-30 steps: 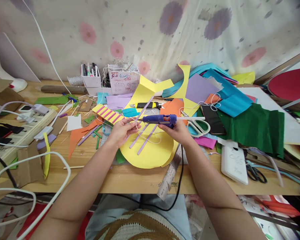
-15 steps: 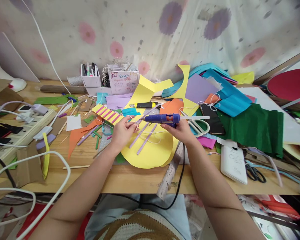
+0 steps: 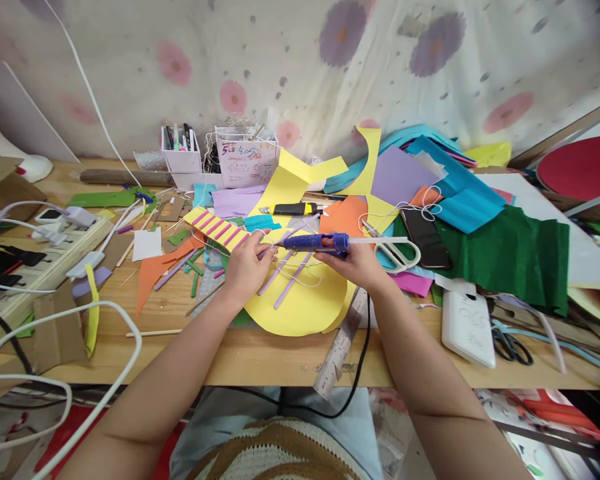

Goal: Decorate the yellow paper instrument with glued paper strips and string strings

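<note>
My right hand (image 3: 353, 265) grips a blue hot glue gun (image 3: 315, 244), with a pale glue stick (image 3: 380, 240) jutting from its back. The gun points left, its nozzle right by the fingertips of my left hand (image 3: 250, 268). Those fingers are pinched on a thin white string (image 3: 307, 281), which loops over a guitar-like yellow paper shape (image 3: 300, 317). Purple strips (image 3: 293, 283) lie on the round yellow body. Pink bars cross its striped neck (image 3: 215, 227), beside my left hand. Whether the nozzle touches the string is hard to see.
Beyond the gun lies a yellow-and-black utility knife (image 3: 295, 209). White-handled scissors (image 3: 400, 257), a phone (image 3: 425, 237) and green paper (image 3: 510, 260) are to the right. A cardboard tube (image 3: 337, 360) overhangs the front edge. A power strip (image 3: 50, 267) and cables sit left.
The glue gun has shifted slightly left and down, bringing its nozzle to my left fingertips. My left hand has barely moved, its fingers still pinched.
</note>
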A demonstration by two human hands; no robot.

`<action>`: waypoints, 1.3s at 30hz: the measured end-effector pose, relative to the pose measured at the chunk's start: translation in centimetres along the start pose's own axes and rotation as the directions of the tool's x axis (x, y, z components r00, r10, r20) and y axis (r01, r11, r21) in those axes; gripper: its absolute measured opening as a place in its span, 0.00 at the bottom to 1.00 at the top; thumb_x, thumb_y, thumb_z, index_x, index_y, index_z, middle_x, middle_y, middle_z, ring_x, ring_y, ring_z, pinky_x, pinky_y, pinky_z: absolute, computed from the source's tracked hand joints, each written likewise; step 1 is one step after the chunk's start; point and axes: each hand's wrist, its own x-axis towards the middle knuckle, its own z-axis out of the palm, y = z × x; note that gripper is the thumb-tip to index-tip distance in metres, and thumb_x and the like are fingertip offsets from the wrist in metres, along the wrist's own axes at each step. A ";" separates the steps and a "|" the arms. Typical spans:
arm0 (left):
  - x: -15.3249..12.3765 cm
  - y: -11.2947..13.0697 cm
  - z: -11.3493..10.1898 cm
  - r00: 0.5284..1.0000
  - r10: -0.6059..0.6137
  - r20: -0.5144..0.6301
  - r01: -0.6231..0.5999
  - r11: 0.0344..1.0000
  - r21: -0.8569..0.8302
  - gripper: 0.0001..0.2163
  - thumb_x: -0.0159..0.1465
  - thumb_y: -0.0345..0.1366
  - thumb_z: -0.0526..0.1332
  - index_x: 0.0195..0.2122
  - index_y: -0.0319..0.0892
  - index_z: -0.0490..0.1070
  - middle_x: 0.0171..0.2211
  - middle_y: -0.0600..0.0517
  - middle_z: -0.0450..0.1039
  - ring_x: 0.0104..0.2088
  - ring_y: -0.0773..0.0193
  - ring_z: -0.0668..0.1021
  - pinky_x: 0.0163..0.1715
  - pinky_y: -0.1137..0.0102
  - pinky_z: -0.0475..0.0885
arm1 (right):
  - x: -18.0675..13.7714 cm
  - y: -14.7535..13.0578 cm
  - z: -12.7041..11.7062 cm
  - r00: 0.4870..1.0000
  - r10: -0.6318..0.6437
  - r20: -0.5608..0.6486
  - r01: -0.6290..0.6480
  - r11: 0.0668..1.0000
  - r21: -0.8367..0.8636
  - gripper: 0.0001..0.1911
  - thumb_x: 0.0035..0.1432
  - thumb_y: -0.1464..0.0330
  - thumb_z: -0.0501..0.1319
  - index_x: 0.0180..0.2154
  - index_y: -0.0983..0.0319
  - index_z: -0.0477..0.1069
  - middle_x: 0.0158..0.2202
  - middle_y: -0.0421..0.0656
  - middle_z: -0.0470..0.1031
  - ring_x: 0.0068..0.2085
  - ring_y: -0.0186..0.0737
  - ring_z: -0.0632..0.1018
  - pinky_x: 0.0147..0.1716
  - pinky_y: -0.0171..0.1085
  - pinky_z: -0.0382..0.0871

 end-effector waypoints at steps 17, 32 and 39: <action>1.5 1.9 -1.4 0.743 -0.363 0.563 0.657 0.231 -0.718 0.13 0.64 0.20 0.48 0.46 0.31 0.66 0.26 0.53 0.68 0.19 0.80 0.71 0.21 0.89 0.71 | 0.2 1.5 1.3 0.987 0.131 -0.096 -0.084 0.919 0.386 0.25 0.49 0.46 0.59 0.30 0.62 0.71 0.21 0.40 0.67 0.23 0.34 0.67 0.23 0.35 0.62; 1.4 1.9 -1.5 0.689 -0.375 0.621 0.694 0.093 -0.714 0.12 0.65 0.21 0.43 0.40 0.34 0.64 0.26 0.52 0.67 0.18 0.79 0.71 0.19 0.89 0.70 | 0.1 1.3 2.4 0.991 0.121 -0.057 -0.093 0.927 0.362 0.22 0.49 0.51 0.61 0.35 0.63 0.73 0.29 0.44 0.74 0.29 0.39 0.73 0.30 0.37 0.68; 1.3 2.0 -1.4 0.699 -0.400 0.593 0.684 0.132 -0.717 0.13 0.64 0.20 0.44 0.41 0.35 0.65 0.26 0.52 0.67 0.18 0.79 0.70 0.19 0.89 0.70 | 0.1 1.2 2.2 0.992 0.109 -0.066 -0.081 0.941 0.329 0.21 0.50 0.52 0.61 0.35 0.63 0.73 0.30 0.44 0.74 0.31 0.40 0.74 0.31 0.38 0.68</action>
